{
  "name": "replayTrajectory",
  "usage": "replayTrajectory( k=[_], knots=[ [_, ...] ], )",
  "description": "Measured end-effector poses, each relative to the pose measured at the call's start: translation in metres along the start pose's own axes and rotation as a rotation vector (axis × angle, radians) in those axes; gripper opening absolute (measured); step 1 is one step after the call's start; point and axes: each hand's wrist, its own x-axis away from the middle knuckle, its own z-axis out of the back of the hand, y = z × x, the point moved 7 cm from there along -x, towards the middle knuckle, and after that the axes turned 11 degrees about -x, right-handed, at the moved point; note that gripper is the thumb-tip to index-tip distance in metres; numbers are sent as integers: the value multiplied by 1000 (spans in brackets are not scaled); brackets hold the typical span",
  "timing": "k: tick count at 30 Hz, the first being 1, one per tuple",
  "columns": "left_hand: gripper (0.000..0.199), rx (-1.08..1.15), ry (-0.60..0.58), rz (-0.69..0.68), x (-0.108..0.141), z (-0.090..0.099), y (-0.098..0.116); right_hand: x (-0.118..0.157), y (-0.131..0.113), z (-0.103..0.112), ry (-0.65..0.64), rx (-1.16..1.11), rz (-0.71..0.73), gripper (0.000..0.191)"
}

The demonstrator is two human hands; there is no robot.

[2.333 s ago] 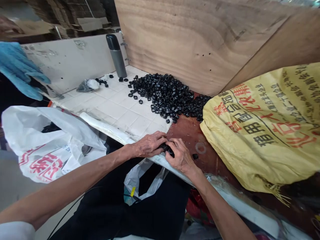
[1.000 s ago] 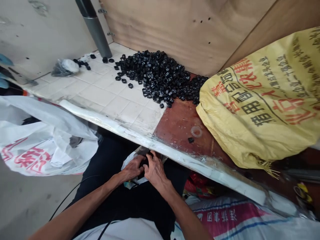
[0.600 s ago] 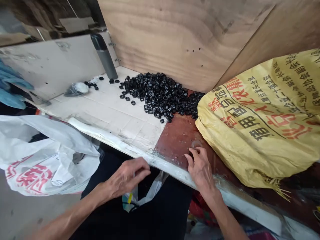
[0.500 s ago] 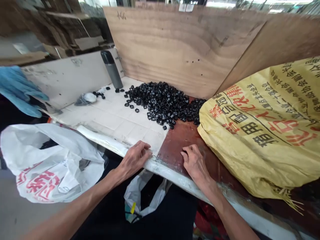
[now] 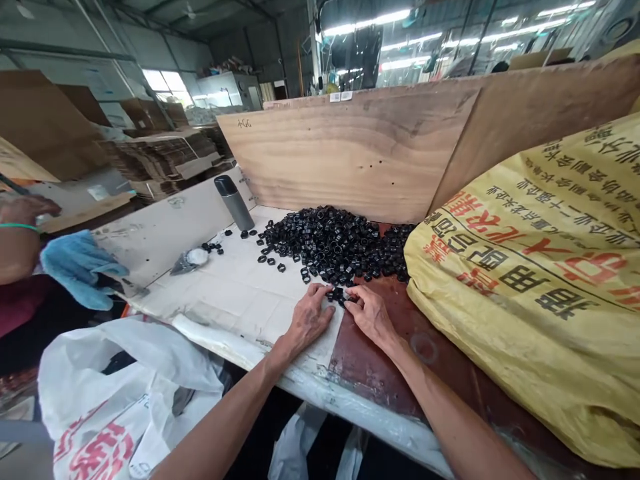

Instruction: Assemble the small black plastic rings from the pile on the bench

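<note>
Your counter (image 5: 235, 303) carries a yellow sack (image 5: 525, 280) at right, with a heap of black rings (image 5: 325, 241) beside it. At the heap's near edge your left hand (image 5: 311, 317) and right hand (image 5: 373, 315) flank a few rings (image 5: 339, 295), each grip half-curled; I cannot tell whether either has hold of one.

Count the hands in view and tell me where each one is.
3: the person's left hand and right hand at the near edge of the black ring heap; a co-worker's hand at the far left. Others may be hidden.
</note>
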Motion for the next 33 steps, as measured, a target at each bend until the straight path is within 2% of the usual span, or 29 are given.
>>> replayTrajectory(
  k=[2, 5, 8, 11, 13, 15, 18, 20, 22, 25, 30, 33],
  knots=[
    [53, 10, 52, 21, 9, 5, -2, 2, -4, 1, 16, -29, 15, 21],
    [51, -133, 256, 130, 10, 24, -19, 4, -11, -4, 7, -20, 41, 23],
    [41, -325, 382, 191, -10, 36, -43, 8, -14, -12, -40, 30, 68, 24],
    [52, -453, 420, 374, -35, 45, -84, 10, -12, -16, -47, 56, 95, 24],
    [62, -504, 427, 540, -46, 52, -114, 9, -8, -16, -33, 52, 98, 23],
    [71, -505, 385, 637, -56, 58, -141, 8, -3, -16, -27, 49, 95, 21],
    [80, -422, 281, 627, -77, 65, -169, 5, 2, -17, -33, 61, 82, 17],
    [76, -371, 228, 553, -91, 68, -175, 5, 2, -18, -37, 69, 70, 15],
    [66, -344, 194, 478, -100, 67, -172, 4, -1, -17, -30, 57, 64, 15],
    [55, -317, 168, 401, -99, 54, -154, 4, -8, -17, -24, 25, 72, 19],
    [45, -287, 172, 278, -67, 18, -96, 7, -18, -22, -62, 38, 114, 25],
    [36, -263, 195, 168, -46, 4, -59, 10, -20, -22, -80, 58, 113, 25]
  ],
)
